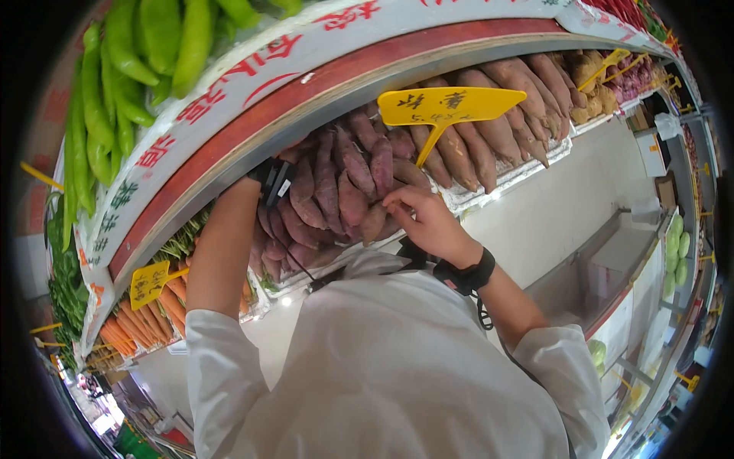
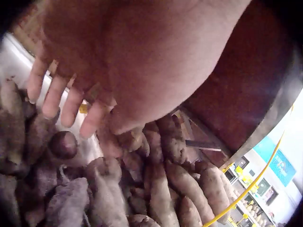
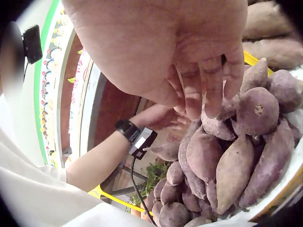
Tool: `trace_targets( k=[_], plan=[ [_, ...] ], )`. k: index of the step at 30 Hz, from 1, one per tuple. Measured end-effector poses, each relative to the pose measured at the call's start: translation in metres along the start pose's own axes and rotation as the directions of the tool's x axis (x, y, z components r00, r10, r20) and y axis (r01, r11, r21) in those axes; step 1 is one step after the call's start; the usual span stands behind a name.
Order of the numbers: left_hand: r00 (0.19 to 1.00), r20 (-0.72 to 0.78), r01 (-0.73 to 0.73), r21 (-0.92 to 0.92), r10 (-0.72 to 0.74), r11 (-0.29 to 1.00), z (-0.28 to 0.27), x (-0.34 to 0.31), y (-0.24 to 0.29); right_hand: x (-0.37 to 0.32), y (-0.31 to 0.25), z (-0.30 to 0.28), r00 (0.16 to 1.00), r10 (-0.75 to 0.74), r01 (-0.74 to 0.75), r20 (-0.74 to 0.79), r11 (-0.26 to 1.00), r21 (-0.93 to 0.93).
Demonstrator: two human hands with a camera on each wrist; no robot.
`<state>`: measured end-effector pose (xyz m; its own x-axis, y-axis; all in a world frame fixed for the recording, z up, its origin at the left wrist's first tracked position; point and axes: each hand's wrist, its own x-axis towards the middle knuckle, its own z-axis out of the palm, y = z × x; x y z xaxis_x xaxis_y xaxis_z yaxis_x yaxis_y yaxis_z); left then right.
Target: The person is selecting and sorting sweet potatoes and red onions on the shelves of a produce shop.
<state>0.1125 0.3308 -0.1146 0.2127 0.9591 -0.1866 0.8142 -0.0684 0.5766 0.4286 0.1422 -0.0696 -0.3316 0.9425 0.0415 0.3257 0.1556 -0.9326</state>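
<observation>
proceeding left to right across the head view, inspection records green peppers (image 1: 160, 46) at the upper left of the frame and carrots (image 1: 153, 317) at the lower left, both apart from the work. the left forearm (image 1: 229, 245) rises left of centre; the left hand (image 2: 109, 66) does not show clearly there. the left wrist view finds it unclenched and free of any load, its fingers loosely extended in the upper left of that frame.

purple sweet potatoes (image 1: 327, 191), the subject of the handling, lie heaped in the centre of the head view. one paler tuber (image 1: 373, 222) sits at the lower edge of the heap, just beside the right-hand fingers.

the right hand (image 1: 436, 226) stands right of centre, fingers loosely bent. the right wrist view shows no tuber in its palm; whether the fingertips press on the produce beneath cannot be told. a yellow sign (image 1: 451, 105) stands at upper centre, with brown sweet potatoes (image 1: 497, 138) around and to the right of it.

in this inspector's judgement, the step in hand is tidying or picking over the purple heap. the next move calls for a light grip on one tuber, with the neighbours steadied, as loosely stacked pieces may roll.
</observation>
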Motion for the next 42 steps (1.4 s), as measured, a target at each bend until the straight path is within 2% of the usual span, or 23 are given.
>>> trace_targets(
  k=[4, 5, 8, 9, 10, 11, 13, 20, 21, 23, 26, 30, 34, 42],
  plan=[
    [0.996, 0.024, -0.089, 0.051, 0.087, 0.995, 0.014, 0.044, 0.017, -0.014, -0.001, 0.0, 0.999, 0.049, -0.048, -0.023, 0.998, 0.049],
    [0.993, 0.028, -0.116, 0.065, 0.114, 0.991, 0.006, 0.033, 0.009, -0.02, 0.001, -0.001, 0.998, 0.057, -0.056, -0.039, 0.997, 0.048],
    [0.976, 0.057, -0.217, 0.101, 0.212, 0.971, 0.019, 0.057, 0.026, -0.035, 0.007, -0.005, 0.989, 0.117, -0.112, -0.086, 0.992, 0.056],
    [0.967, 0.075, -0.25, 0.112, 0.243, 0.962, 0.007, 0.052, 0.023, -0.041, 0.01, -0.005, 0.991, 0.089, -0.088, -0.102, 0.996, 0.009],
    [0.958, 0.09, -0.28, 0.123, 0.271, 0.952, 0.038, 0.071, 0.044, -0.046, 0.013, -0.005, 0.992, 0.059, -0.063, -0.113, 0.997, -0.038],
    [0.949, 0.105, -0.311, 0.133, 0.299, 0.941, 0.039, 0.083, 0.049, -0.051, 0.014, -0.005, 0.988, 0.074, -0.08, -0.134, 0.996, -0.034],
    [0.932, 0.123, -0.358, 0.156, 0.341, 0.921, 0.047, 0.087, 0.051, -0.057, 0.014, -0.005, 0.978, 0.148, -0.146, -0.149, 0.989, 0.023],
    [0.878, 0.145, -0.478, 0.243, 0.456, 0.844, 0.033, 0.069, 0.043, -0.073, 0.016, -0.003, 0.953, 0.195, -0.187, -0.232, 0.981, 0.053],
    [0.878, 0.143, -0.478, 0.245, 0.456, 0.844, 0.034, 0.078, 0.037, -0.073, 0.016, -0.003, 0.953, 0.202, -0.195, -0.224, 0.979, 0.053],
    [0.925, 0.27, -0.354, 0.361, 0.267, 0.863, 0.036, 0.094, 0.035, -0.069, 0.015, -0.003, 0.956, 0.203, -0.196, -0.213, 0.979, 0.05],
    [0.927, 0.264, -0.35, 0.344, 0.268, 0.871, 0.036, 0.088, 0.034, -0.064, 0.011, -0.005, 0.965, 0.195, -0.189, -0.178, 0.981, 0.05],
    [0.917, 0.281, -0.366, 0.313, 0.282, 0.876, 0.038, 0.104, 0.054, -0.063, 0.011, -0.003, 0.96, 0.206, -0.193, -0.188, 0.978, 0.084],
    [0.904, 0.304, -0.388, 0.282, 0.302, 0.878, 0.052, 0.091, 0.073, -0.065, 0.011, -0.002, 0.959, 0.197, -0.186, -0.202, 0.98, 0.074],
    [0.86, 0.371, -0.444, 0.21, 0.349, 0.871, 0.049, 0.09, 0.08, -0.069, 0.016, -0.006, 0.952, 0.212, -0.198, -0.219, 0.976, 0.086]
  ],
)
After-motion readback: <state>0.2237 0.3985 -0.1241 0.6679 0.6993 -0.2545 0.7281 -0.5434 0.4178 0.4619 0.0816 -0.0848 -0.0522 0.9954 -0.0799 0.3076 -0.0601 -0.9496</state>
